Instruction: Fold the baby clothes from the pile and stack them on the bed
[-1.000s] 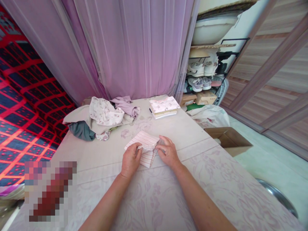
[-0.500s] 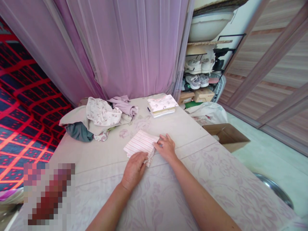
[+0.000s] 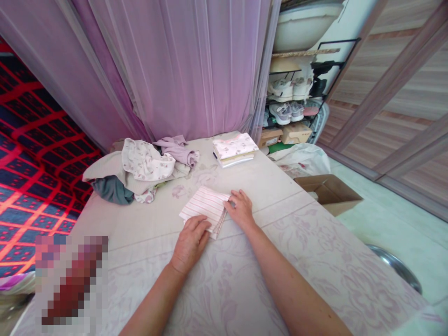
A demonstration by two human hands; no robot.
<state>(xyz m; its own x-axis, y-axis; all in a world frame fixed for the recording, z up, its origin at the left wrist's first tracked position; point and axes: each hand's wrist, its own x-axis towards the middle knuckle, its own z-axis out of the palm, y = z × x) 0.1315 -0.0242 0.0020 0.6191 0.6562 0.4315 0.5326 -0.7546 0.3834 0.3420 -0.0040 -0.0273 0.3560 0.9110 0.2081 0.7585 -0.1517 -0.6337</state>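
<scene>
A small folded cloth (image 3: 203, 205), white with pink stripes, lies on the bed in front of me. My left hand (image 3: 191, 242) rests on its near left edge, fingers stretched out flat over the fabric. At the right corner, my right hand (image 3: 241, 209) pinches the cloth's edge between thumb and fingertips; the underside of this grip is hidden. Beyond it sits a stack of folded clothes (image 3: 235, 147), a pink-and-white printed one on top. To the far left is a heap of loose clothes (image 3: 147, 163) in beige, white print, mauve and dark green.
A purple curtain (image 3: 182, 70) hangs behind the bed (image 3: 280, 196). Right of the bed are a shoe rack (image 3: 292, 100), an open cardboard box (image 3: 329, 193) and a metal basin (image 3: 395, 266) on the floor. A red-and-dark checked fabric (image 3: 31, 154) hangs at left. A blurred patch covers the lower left.
My left hand has drawn back slightly to the left, its fingers flattening on the cloth's near edge. The right hand stays at the corner. The view has shifted a little.
</scene>
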